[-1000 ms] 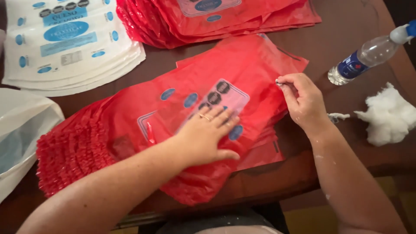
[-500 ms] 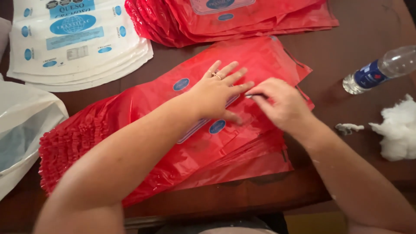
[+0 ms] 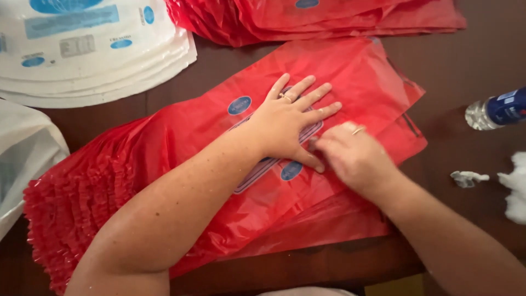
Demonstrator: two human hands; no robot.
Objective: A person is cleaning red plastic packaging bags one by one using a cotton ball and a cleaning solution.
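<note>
Two hands on a stack of red plastic bags

The left hand lies flat on the top red bag, fingers spread apart; the right hand sits just beside it on the same bag, fingers curled together, gripping nothing that shows. The stack of red bags lies on a dark wooden table. Beyond the stack sit white bags and more red bags; right of it, a bottle and cotton.

light: soft, even, fairly bright | glare: pale sheen on the glossy red plastic bags | shadows: faint, beside the hands on those bags | blur: right hand smeared by motion, left hand sharp | dark brown wooden tabletop dim
</note>
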